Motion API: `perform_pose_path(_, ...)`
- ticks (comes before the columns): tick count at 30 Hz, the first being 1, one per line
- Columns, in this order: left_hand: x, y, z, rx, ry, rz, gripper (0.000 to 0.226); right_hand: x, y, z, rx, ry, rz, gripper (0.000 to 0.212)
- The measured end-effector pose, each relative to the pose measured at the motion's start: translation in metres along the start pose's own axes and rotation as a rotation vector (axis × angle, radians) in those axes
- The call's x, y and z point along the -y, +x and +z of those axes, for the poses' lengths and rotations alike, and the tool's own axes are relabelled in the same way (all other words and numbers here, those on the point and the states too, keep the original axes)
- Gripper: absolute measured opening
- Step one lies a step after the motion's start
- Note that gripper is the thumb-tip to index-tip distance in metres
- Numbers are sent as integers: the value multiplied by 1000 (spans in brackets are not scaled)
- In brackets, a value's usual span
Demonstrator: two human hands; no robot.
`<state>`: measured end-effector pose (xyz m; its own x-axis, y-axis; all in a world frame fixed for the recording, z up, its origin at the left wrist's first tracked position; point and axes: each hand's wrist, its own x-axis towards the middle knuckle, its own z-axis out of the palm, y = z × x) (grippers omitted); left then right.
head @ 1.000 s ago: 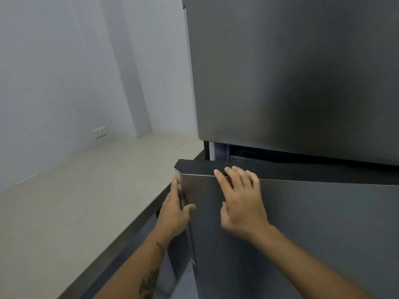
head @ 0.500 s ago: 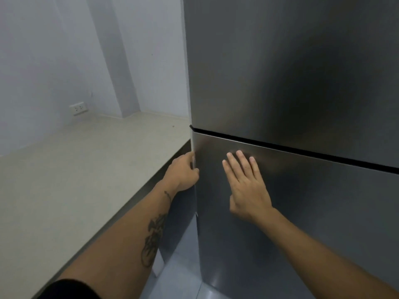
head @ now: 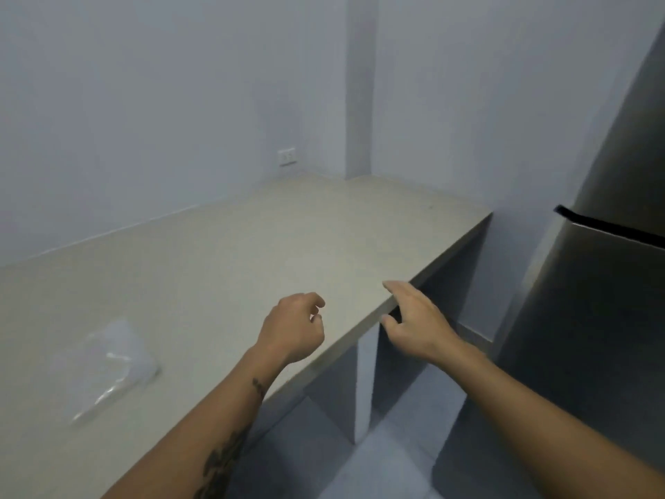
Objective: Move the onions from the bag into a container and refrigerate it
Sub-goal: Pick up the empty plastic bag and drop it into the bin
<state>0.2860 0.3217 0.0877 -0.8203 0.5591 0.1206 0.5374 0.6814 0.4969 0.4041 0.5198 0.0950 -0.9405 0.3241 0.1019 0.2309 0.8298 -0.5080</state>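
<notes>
The dark steel refrigerator stands at the right edge with both doors closed. A flat, clear plastic bag lies on the beige counter at the left; nothing shows inside it. My left hand hovers over the counter's front part, fingers loosely curled, holding nothing. My right hand hangs in the air just off the counter's front edge, fingers apart and empty. No onions or container are in view.
Pale walls meet behind the counter, with a white wall socket low on the left wall. Under the counter a white divider panel stands on the grey floor. A gap separates the counter's end from the refrigerator.
Both hands have come off the lower refrigerator door, which closed a moment earlier. The view has swung left to the counter, bringing the plastic bag into sight.
</notes>
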Motion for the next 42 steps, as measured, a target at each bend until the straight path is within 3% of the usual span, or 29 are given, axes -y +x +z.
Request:
perform_pose_path(7, 162, -52, -95, -186, 1, -339, 35, 148, 76, 114, 228, 42, -257, 62)
perform_pose_path(14, 251, -82, -123, -244, 45, -529, 40, 229, 121, 193, 458, 35, -422, 61)
perform_pose_path(17, 282, -78, -121, -190, 81, -598, 47, 252, 147, 226, 558, 35, -465, 61)
perform_pose_path(25, 336, -50, -93, 140, 130, -875, 64, 281, 213, 294, 852, 82, -412, 64)
perform_pose_path(30, 347, -43, -63, 135, -11, -979, 60, 293, 246, 335, 954, 202, -330, 56)
perform_pose_path(34, 344, -47, -47, -9, 29, -970, 50, 314, 269, 365, 913, 380, -90, 54)
perform_pose_path(36, 342, -50, -47, -73, 0, -981, 44, 325, 275, 376, 880, 413, -2, 64)
perform_pose_path(39, 341, -49, -55, -190, -78, -994, 39, 333, 275, 383, 847, 416, -13, 71)
perform_pose_path(42, 342, -49, -70, -461, -179, -1038, 32, 332, 267, 378, 880, 489, -127, 53)
